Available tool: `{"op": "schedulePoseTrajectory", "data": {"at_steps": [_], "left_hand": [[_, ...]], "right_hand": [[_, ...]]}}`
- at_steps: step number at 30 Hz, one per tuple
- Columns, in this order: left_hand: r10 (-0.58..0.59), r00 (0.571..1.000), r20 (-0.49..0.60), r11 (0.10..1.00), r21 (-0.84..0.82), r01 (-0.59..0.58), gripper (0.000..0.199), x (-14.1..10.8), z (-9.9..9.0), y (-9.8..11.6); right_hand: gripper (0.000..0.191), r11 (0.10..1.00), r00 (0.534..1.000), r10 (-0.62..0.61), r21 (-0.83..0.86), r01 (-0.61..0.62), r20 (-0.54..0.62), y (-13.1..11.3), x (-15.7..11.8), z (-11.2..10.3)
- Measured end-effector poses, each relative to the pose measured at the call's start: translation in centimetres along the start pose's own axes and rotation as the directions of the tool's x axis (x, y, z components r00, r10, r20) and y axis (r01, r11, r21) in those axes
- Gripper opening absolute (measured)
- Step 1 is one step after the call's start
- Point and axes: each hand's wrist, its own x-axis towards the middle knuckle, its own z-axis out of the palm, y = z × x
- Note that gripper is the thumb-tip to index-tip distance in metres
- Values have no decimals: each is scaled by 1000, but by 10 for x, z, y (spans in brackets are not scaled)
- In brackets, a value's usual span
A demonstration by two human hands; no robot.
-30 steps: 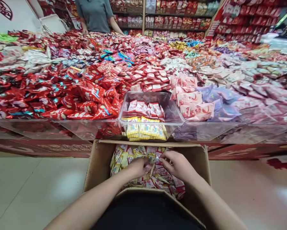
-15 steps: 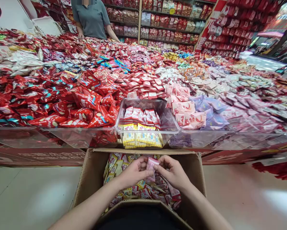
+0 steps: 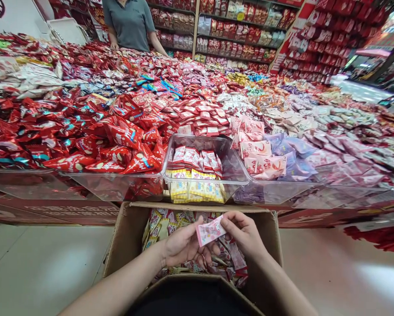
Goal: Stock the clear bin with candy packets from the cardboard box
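Note:
My right hand [image 3: 244, 235] pinches a small pink candy packet [image 3: 210, 231] by one end, between thumb and fingers. Palm up beneath the packet, my left hand [image 3: 182, 245] has its fingers spread; its thumb lies close to the packet's left end, and I cannot tell whether they touch. Both hands are over an open cardboard box [image 3: 119, 232] holding many yellow, pink and red candy packets [image 3: 155, 226]. Just beyond the box, a clear plastic bin [image 3: 238, 177] contains red-and-white packets [image 3: 193, 157] behind yellow-and-white packets [image 3: 205, 189].
Red snack packets [image 3: 124, 136] heap up left of the bin, with pink packets [image 3: 258, 149] and purple packets [image 3: 292, 158] on its right. Across the display stands a person [image 3: 129, 26], before stocked shelves [image 3: 236, 28]. Pale floor tiles [image 3: 45, 259] flank the box.
The pink packet has turned from upright to nearly sideways, its printed face showing. My left fingers have let go and spread out, while my right hand keeps its pinch.

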Motion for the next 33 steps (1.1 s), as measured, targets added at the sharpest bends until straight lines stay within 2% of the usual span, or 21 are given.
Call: {"op": "schedulePoseTrajectory", "data": {"at_steps": [3, 9, 14, 16, 18, 20, 22, 26, 29, 31, 33], "left_hand": [[69, 994, -86, 994, 94, -61, 62, 2, -2, -1], [218, 962, -164, 935, 317, -157, 39, 0, 3, 3], [226, 967, -118, 907, 388, -165, 42, 2, 0, 3], [242, 956, -166, 903, 400, -159, 40, 3, -1, 3], [242, 943, -230, 913, 382, -141, 36, 4, -2, 3], [235, 938, -254, 926, 350, -138, 34, 2, -1, 4], [241, 937, -254, 934, 322, -153, 30, 0, -1, 5], [224, 951, -211, 959, 224, -176, 37, -5, 2, 4], [254, 950, -179, 966, 98, -240, 43, -7, 3, 5], [281, 943, -178, 959, 81, -270, 37, -7, 3, 5], [292, 938, -188, 956, 86, -280, 29, -7, 2, 5]], "right_hand": [[28, 999, 999, 19, -32, -20, -34, -2, 0, 0], [27, 987, 998, -52, -155, 48, -23, 4, -1, -1], [22, 960, 991, -134, -251, 124, -23, 9, -1, -4], [18, 952, 985, -172, -253, 173, 25, 5, -3, -5], [32, 917, 962, -214, -305, 257, 167, -3, -7, -7], [43, 840, 910, -242, -396, 371, 338, -11, -12, -7], [41, 746, 848, -303, -445, 495, 434, -17, -19, -6], [47, 534, 724, -483, -490, 689, 492, -36, -29, -7], [46, 356, 646, -589, -562, 746, 485, -67, -23, -12], [34, 272, 635, -633, -640, 718, 443, -93, -4, -12], [18, 191, 667, -616, -742, 642, 419, -116, 28, -9]]}}
